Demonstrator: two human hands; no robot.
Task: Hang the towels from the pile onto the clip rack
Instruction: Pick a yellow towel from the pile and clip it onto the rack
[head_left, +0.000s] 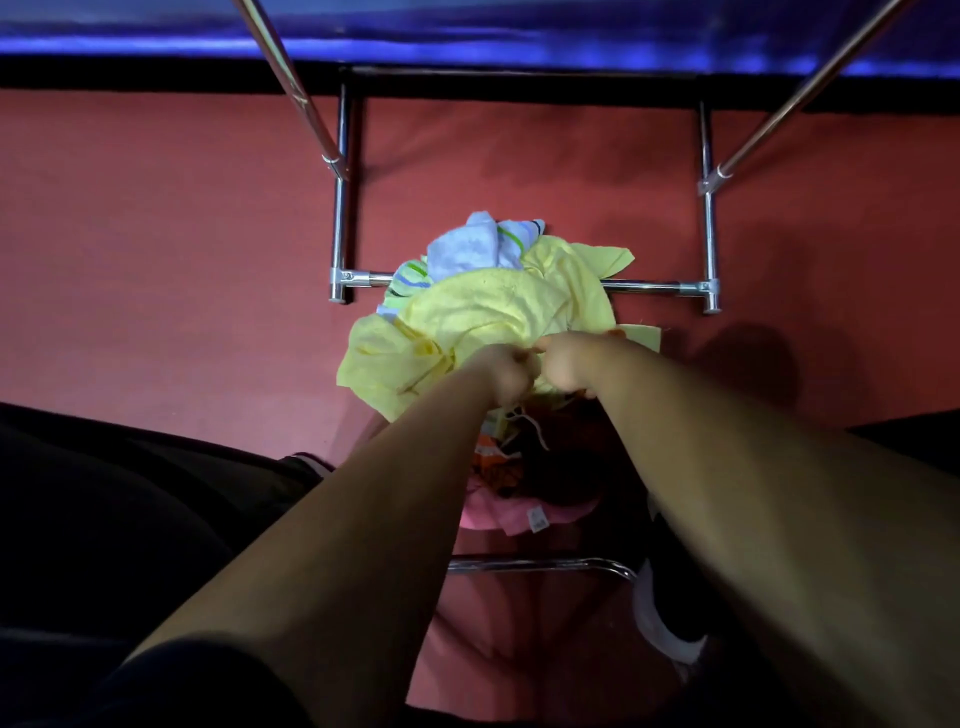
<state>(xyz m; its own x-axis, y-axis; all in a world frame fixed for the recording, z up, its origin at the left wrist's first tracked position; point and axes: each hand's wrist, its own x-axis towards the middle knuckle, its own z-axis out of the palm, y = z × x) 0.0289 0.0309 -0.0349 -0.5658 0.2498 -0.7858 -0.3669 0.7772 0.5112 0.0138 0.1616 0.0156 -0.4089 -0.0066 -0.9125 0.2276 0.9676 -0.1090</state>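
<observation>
2 hands on the pale yellow terry towel (483, 312) topping the pile.
The left hand (506, 371) and right hand (566, 366) meet side by side, fingers curled tight on the towel's near edge. It drapes over a white towel with green and blue stripes (483, 244), across the low crossbar of the chrome tube rack (340, 228) on the red floor (156, 260); a pink towel (519, 514) lies nearer the person.

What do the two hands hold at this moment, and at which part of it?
The left hand and the right hand both pinch the yellow towel, side by side, at what looks like its near edge.
</observation>
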